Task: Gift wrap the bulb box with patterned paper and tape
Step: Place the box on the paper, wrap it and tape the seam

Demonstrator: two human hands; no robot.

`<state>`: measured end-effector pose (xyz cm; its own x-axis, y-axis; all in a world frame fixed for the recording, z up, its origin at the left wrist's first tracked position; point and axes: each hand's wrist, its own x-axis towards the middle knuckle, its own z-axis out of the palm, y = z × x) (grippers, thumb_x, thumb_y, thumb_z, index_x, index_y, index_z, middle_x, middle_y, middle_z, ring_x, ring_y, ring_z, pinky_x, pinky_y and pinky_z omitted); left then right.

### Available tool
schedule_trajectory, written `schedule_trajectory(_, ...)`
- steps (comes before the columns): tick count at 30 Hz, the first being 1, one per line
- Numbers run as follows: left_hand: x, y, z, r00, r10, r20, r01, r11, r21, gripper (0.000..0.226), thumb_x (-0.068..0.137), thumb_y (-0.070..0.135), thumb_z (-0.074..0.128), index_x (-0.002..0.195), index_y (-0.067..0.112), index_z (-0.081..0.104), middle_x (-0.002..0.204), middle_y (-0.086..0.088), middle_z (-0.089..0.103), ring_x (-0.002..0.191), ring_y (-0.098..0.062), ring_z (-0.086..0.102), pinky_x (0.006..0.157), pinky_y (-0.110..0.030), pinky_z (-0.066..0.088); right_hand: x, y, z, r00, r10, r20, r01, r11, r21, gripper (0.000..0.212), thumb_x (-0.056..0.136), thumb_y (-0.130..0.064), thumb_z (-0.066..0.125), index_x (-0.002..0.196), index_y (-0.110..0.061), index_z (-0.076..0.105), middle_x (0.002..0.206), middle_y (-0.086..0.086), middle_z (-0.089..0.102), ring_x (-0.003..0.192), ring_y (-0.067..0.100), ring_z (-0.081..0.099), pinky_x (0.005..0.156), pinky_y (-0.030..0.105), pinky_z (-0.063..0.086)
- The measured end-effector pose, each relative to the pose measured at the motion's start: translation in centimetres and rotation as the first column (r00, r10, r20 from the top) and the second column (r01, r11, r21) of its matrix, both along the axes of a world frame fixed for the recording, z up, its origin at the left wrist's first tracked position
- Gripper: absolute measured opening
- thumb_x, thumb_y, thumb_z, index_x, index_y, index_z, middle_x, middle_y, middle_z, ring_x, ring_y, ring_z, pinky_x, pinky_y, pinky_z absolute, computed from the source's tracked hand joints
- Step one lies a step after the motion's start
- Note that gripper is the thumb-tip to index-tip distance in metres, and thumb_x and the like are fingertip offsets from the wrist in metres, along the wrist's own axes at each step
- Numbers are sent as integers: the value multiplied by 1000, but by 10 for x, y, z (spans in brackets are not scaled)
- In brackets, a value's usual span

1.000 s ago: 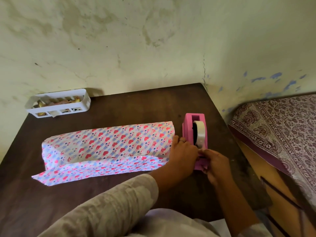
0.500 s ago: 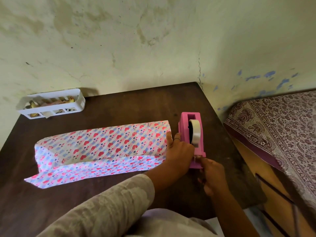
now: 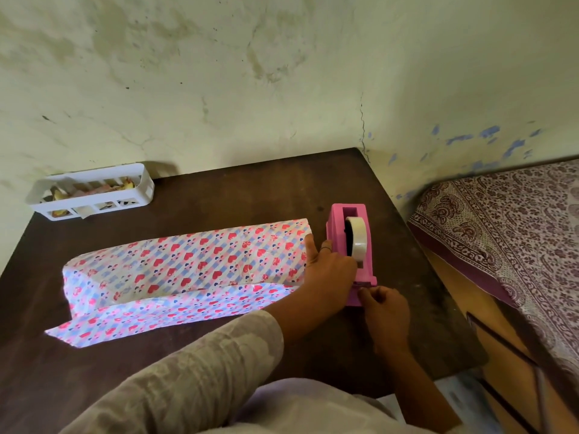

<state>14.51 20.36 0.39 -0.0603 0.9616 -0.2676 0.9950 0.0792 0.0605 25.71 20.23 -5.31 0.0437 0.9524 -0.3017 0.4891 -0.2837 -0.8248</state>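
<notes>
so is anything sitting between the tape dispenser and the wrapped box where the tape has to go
Only the left hand, resting against the pink tape dispenser beside the wrapped box. The right hand is at the cutter end. No other object lies between them.

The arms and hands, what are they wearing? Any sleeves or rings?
The left arm has a long sleeve of pale beige cloth with a blotchy, lighter-and-darker pattern, ending at the forearm. The left hand is bare apart from a thin dark ring on one finger. The right hand and its forearm are bare; no ring shows there.
</notes>
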Motion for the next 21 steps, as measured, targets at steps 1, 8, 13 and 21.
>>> schedule_trajectory(1, 0, 0, 0, 1000, -3, -10, 3, 1000, 1, 29, 91, 28, 59, 119, 21, 55, 136, -7, 50, 140, -33, 23, 109, -56, -14, 0, 0, -1, 997, 16, 77, -19, 999, 45, 14, 89, -20, 59, 77, -12, 61, 87, 8, 59, 75, 15, 55, 63, 22, 37)
schedule_trajectory(8, 4, -4, 1, 999, 12, -31, -12, 1000, 13, 30, 93, 26, 57, 122, 18, 54, 134, -9, 51, 138, -34, 26, 109, -55, -14, -2, 3, 12, 860, 67, 506, -187, 964, 191, 20, 88, -32, 57, 76, -16, 59, 87, 2, 52, 84, 16, 50, 77, 36, 49)
schedule_trajectory(13, 7, -7, 2, 1000, -1, -24, 1, 1000, 15, 30, 93, 29, 56, 120, 17, 54, 129, -10, 55, 136, -35, 29, 109, -58, -11, 16, 1, 12, 806, 89, 586, -230, 958, 170, 15, 89, -25, 58, 82, -14, 64, 93, 6, 59, 85, 15, 52, 77, 28, 47)
schedule_trajectory(21, -51, -51, 29, 953, 36, 302, -135, 940, 314, 43, 94, 36, 50, 134, 25, 44, 144, 3, 39, 137, -16, 30, 115, -48, 5, -10, -31, 49, 957, 215, 194, -275, 885, 376, 20, 87, -9, 61, 105, -6, 68, 106, 8, 68, 97, 16, 61, 87, 22, 44)
